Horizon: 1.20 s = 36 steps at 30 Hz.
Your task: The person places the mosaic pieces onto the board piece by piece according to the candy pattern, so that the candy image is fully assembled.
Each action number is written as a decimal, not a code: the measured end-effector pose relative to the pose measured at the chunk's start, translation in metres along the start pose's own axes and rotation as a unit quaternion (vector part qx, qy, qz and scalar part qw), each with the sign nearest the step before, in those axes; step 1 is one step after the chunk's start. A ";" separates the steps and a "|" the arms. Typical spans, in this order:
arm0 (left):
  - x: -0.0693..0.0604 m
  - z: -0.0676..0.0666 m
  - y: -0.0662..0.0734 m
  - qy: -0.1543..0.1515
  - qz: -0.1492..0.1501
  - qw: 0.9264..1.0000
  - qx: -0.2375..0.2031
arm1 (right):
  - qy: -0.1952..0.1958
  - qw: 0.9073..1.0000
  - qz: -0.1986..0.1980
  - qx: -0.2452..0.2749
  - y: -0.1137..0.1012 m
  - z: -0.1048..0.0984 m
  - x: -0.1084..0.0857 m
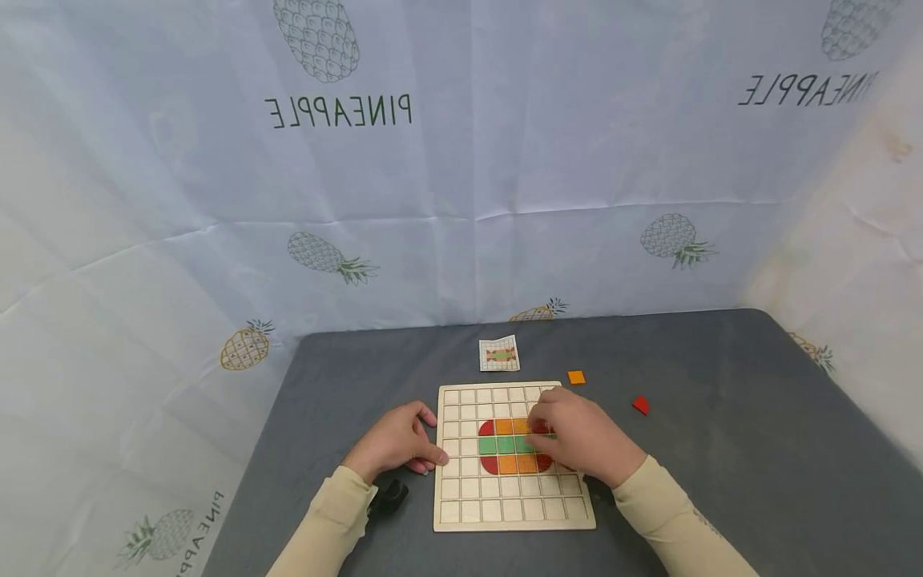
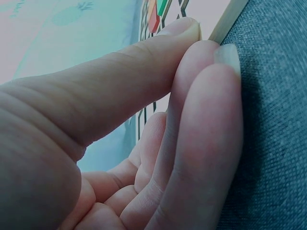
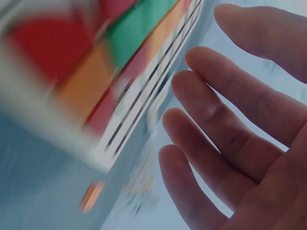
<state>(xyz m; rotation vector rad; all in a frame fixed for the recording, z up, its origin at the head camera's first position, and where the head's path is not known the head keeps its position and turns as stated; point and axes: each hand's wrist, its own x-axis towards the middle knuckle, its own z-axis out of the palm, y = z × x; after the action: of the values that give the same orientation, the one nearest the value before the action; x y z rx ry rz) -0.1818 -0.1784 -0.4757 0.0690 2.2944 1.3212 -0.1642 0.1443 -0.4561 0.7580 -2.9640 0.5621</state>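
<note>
A pale wooden grid board (image 1: 469, 510) lies on the dark table. Its middle squares carry green pieces (image 1: 505, 445), orange pieces (image 1: 508, 464) and rounded red pieces (image 1: 488, 465). At the board's left edge, my left hand (image 1: 397, 441) pinches the rim, thumb on top and fingertips against the side, as the left wrist view shows. My right hand (image 1: 580, 433) is over the board's right part and hides some squares there. In the right wrist view its fingers are spread and loosely bent with nothing between them, beside a blurred red piece (image 3: 48, 45) and orange piece (image 3: 88, 72).
Behind the board lies a small printed pattern card (image 1: 499, 355). A loose orange square (image 1: 576, 377) and a loose red piece (image 1: 641, 405) are on the table to the right. A black object (image 1: 392, 495) shows by the left wrist. Pineapple-print cloth (image 1: 447, 176) hangs behind.
</note>
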 end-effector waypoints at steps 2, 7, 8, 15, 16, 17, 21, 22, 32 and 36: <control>0.000 0.000 0.000 0.000 -0.001 1.000 0.000 | 0.000 1.000 0.025 -0.008 0.015 -0.007 -0.005; 0.001 0.000 -0.001 -0.001 0.001 1.000 -0.001 | 0.008 0.997 0.070 -0.034 0.056 -0.024 -0.023; 0.001 0.000 -0.001 -0.001 0.001 1.000 -0.001 | 0.011 0.996 0.077 -0.037 0.064 -0.026 -0.026; 0.001 0.000 -0.001 0.005 0.006 1.000 0.002 | 0.020 0.994 0.100 -0.049 0.115 -0.040 -0.049; 0.001 0.000 -0.001 0.005 0.005 1.000 0.002 | 0.020 0.993 0.106 -0.047 0.120 -0.041 -0.052; 0.001 0.001 -0.001 0.005 0.005 1.000 0.003 | 0.019 0.993 0.111 -0.041 0.124 -0.043 -0.054; 0.002 0.001 -0.001 0.003 0.003 1.000 0.005 | 0.019 0.991 0.130 -0.020 0.140 -0.048 -0.061; 0.002 0.001 -0.001 0.003 0.003 1.000 0.004 | 0.019 0.991 0.134 -0.016 0.143 -0.049 -0.062; 0.002 0.000 -0.001 0.004 0.000 1.000 0.005 | 0.003 0.987 0.159 -0.018 0.152 -0.045 -0.057; 0.002 0.001 -0.002 0.002 0.003 1.000 0.002 | 0.000 0.988 0.156 -0.017 0.151 -0.040 -0.052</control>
<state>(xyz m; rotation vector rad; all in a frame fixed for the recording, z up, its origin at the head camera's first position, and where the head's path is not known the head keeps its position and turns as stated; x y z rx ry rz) -0.1831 -0.1783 -0.4786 0.0755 2.3029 1.3201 -0.1917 0.3049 -0.4756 0.2895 -3.1031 0.5214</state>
